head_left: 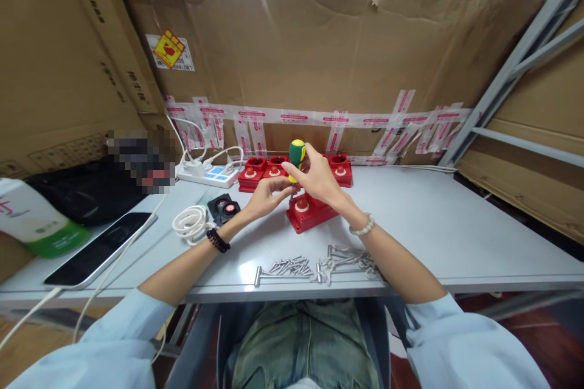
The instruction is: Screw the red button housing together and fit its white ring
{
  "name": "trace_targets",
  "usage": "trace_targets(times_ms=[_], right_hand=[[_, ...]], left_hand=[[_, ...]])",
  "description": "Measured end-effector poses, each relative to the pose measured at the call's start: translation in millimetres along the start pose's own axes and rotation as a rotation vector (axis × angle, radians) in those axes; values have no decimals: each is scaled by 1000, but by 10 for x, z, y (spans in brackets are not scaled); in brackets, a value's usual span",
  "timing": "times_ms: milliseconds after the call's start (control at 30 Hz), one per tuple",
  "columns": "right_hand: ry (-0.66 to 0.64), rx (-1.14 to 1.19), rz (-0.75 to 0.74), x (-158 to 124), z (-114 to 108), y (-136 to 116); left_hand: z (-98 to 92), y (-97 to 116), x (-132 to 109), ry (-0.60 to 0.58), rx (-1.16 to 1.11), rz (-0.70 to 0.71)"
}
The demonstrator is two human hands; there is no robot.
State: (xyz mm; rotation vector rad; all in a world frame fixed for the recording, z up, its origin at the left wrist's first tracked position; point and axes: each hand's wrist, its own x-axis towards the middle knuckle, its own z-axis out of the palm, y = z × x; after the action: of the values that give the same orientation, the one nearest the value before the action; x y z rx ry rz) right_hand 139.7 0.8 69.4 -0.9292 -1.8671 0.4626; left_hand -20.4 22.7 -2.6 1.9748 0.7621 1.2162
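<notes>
Lying nearest the viewer, a scatter of loose screws (292,267) and bent metal parts (349,260) is sitting at the front edge of the grey table (456,225), well below and behind both sets of fingers. Beyond these, the two forearms are converging on one red switch box (311,211), which is resting flat on the table directly under the hands. The right hand (317,177) is closing its fingers around the green-and-yellow handle of a screwdriver (296,155), the handle rising above the fingertips; the tool's long axis is running close to vertical, its shaft pointing down toward the box's left end (the tip itself is hidden behind the fingers). The left hand (264,194) is reaching in from the left, wrist low, its fingers pinched together just beside the shaft, touching or nearly touching it; whether they are holding a screw cannot be told. The right hand is the nearer to the handle, the left the nearer to the tip. To the left of the left hand, a coiled white cable (189,222) and a black switch part (223,208) are lying close by. Farther off, past the fingers, a row of red boxes (274,171) is standing against the taped cardboard wall (319,55), with a white power strip (207,175) to its left.
</notes>
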Motion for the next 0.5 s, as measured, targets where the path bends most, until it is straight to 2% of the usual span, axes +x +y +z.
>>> trace_targets(times_ms=[167,367,500], right_hand=[[25,-62,8,-44,-53,-63],[0,-139,6,-90,-105,-85],[-26,-182,29,-88,-114,-81]], left_hand=[[57,-21,1,107,70,1],[-55,-62,-27,-115,261,29],[-115,-90,-39,-148,356,52]])
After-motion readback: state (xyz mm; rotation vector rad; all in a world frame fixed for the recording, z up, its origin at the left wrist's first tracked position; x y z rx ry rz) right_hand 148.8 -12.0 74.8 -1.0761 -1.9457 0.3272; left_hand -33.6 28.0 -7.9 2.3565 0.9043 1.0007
